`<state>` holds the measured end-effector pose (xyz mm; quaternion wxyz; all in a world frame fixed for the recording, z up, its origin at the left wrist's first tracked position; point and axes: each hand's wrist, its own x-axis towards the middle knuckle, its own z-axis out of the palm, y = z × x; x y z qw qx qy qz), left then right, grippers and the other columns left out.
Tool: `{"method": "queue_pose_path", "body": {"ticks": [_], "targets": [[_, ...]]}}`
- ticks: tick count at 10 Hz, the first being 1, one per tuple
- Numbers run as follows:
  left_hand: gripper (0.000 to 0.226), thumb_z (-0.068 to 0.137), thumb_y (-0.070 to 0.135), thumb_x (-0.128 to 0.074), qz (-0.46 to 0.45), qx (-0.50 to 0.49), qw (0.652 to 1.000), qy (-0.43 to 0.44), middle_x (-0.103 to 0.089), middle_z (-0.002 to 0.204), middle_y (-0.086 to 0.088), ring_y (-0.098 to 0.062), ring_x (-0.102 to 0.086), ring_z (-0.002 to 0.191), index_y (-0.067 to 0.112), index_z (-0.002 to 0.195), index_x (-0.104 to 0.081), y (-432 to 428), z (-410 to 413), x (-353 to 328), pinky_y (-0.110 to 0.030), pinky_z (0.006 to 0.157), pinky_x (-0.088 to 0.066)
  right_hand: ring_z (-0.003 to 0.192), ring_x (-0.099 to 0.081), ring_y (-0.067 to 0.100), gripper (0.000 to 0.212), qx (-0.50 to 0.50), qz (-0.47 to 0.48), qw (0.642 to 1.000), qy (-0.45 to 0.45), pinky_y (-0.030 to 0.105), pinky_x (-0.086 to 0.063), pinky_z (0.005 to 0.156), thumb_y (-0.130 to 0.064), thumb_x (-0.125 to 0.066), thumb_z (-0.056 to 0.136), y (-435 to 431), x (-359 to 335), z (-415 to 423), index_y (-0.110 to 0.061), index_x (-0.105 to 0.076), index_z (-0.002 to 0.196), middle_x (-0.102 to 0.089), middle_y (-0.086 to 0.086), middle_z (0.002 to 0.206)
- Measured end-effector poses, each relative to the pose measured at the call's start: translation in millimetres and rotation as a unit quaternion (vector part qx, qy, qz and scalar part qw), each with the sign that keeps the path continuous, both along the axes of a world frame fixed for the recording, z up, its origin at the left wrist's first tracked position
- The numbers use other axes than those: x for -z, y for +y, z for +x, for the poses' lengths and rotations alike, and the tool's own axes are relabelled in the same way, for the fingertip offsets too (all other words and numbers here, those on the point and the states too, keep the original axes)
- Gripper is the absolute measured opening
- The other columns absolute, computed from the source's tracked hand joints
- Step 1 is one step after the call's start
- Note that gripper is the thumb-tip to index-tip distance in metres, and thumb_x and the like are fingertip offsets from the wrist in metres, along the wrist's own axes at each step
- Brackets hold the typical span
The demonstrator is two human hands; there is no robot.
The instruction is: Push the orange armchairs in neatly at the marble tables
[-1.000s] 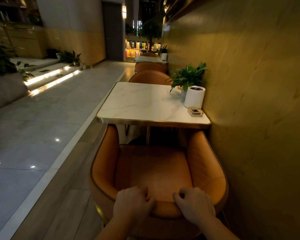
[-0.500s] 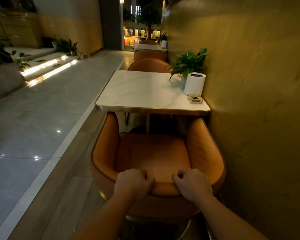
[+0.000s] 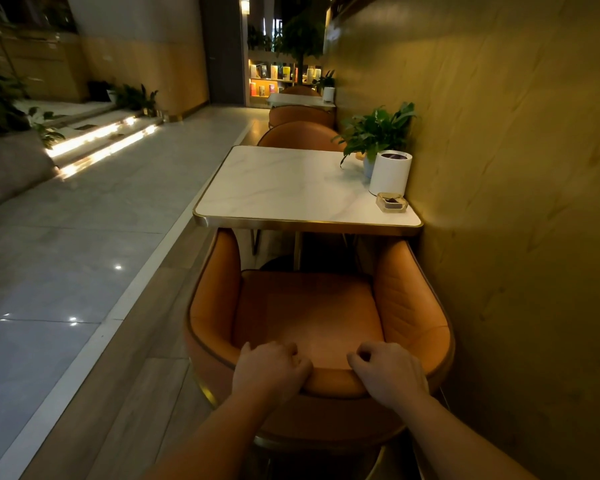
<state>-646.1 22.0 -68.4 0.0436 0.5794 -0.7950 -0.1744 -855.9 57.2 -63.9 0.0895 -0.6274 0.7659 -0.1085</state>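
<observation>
An orange armchair [image 3: 309, 306] stands in front of me, its arm fronts just under the near edge of a white marble table [image 3: 284, 188] with a gold rim. My left hand [image 3: 269, 370] and my right hand [image 3: 388, 370] both grip the top of the chair's backrest, fingers curled over it. Beyond the table, the back of a second orange armchair [image 3: 300, 135] shows, then a third orange armchair [image 3: 300, 116] at a farther marble table [image 3: 298, 99].
A yellow wall [image 3: 499, 202] runs close along the right of the chair and table. On the table's right side sit a potted plant [image 3: 374, 133], a white cylinder [image 3: 390, 173] and a small glass ashtray [image 3: 391, 202]. A tiled walkway [image 3: 66, 220] lies to the left, with lit steps [image 3: 97, 138].
The chair has slid forward towards the table with both hands on its backrest. My arms are stretched out further, and my view has dropped and moved closer.
</observation>
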Motion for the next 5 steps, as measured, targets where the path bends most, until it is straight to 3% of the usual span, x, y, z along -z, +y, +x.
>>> {"method": "queue_pose_path", "body": {"ticks": [1,2,3,5], "targets": [[0.03,0.1,0.047,-0.024,-0.005,0.009,0.999,-0.04,-0.052,0.1,0.007,-0.016,-0.054,0.1,0.031,0.101,-0.049,2.2,6.0,-11.7,-0.057,0.114,-0.027,0.075,-0.057,0.004,0.041,-0.023,0.048,0.998,-0.036,0.028,-0.052,0.071,-0.065,-0.042,0.095,0.9,-3.6,0.2,-0.034,-0.066,0.107,-0.061,-0.012,0.08],[0.035,0.102,0.048,-0.026,-0.004,-0.009,1.0,-0.025,-0.054,0.114,0.006,-0.016,-0.054,0.113,0.031,0.122,-0.048,5.2,14.9,-23.2,-0.055,0.117,-0.025,0.076,-0.059,0.005,0.041,-0.034,0.077,0.995,-0.058,0.027,-0.051,0.07,-0.065,-0.041,0.095,4.5,-13.8,1.6,-0.035,-0.065,0.109,-0.061,-0.011,0.081],[0.054,0.099,0.052,-0.032,-0.026,-0.027,0.999,-0.024,-0.045,0.145,0.006,-0.015,-0.04,0.136,0.033,0.149,-0.032,9.7,31.7,-40.4,-0.052,0.12,-0.019,0.077,-0.057,0.005,0.037,-0.043,0.101,0.991,-0.082,0.024,-0.042,0.064,-0.06,-0.041,0.098,8.1,-35.4,7.5,-0.033,-0.065,0.106,-0.06,-0.009,0.082],[0.072,0.092,0.057,-0.041,-0.011,-0.083,0.996,0.013,-0.021,0.163,0.003,-0.016,-0.017,0.15,0.036,0.157,-0.015,26.0,66.6,-87.9,-0.052,0.123,-0.011,0.094,-0.058,0.008,0.033,-0.055,0.112,0.991,-0.057,0.031,-0.05,0.087,-0.055,-0.041,0.1,19.4,-87.2,32.0,-0.033,-0.063,0.111,-0.064,-0.009,0.102]]}}
